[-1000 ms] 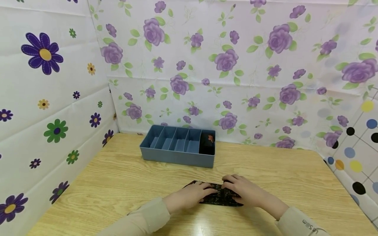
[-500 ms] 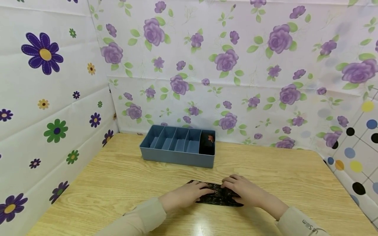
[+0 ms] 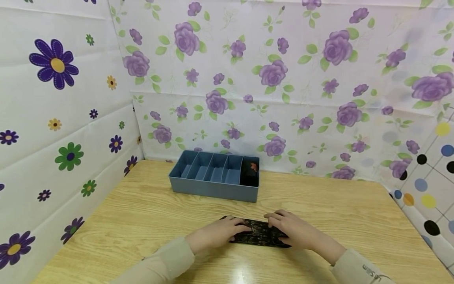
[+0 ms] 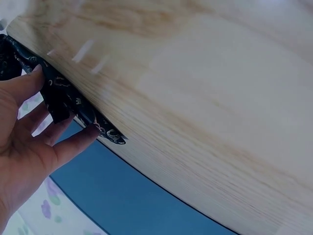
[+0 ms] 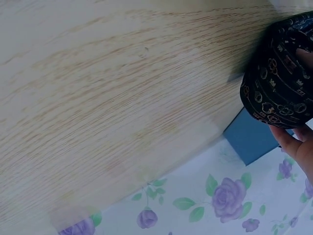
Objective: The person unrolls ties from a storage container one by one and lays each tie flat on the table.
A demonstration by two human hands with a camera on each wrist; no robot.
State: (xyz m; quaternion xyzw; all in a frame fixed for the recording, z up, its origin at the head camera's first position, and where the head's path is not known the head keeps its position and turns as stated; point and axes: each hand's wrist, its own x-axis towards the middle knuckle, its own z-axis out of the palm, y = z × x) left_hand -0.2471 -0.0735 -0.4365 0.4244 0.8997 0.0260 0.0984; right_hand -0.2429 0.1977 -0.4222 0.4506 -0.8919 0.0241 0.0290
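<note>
A black cloth (image 3: 257, 233) with a gold print lies as a long folded strip on the table. My left hand (image 3: 217, 233) rests on its left part; in the left wrist view the spread fingers and thumb of that left hand (image 4: 29, 142) touch the cloth (image 4: 73, 100) near its pointed end. My right hand (image 3: 294, 228) holds the thicker, folded right end. From the right wrist, the cloth (image 5: 274, 90) shows as a rounded bundle with the right hand's fingers (image 5: 288, 144) at its edge; most of that hand is out of frame.
Behind the hands stands a blue divided box (image 3: 213, 189). Its rightmost compartment holds a black folded item (image 3: 249, 175) with a red leaf print. Floral sheets (image 3: 227, 86) line the back and sides of the wooden table (image 3: 337, 213).
My left hand has slid left along the cloth, uncovering more of its middle. The right hand stays at the right end, its fingers shifting slightly. The view has shifted a little.
</note>
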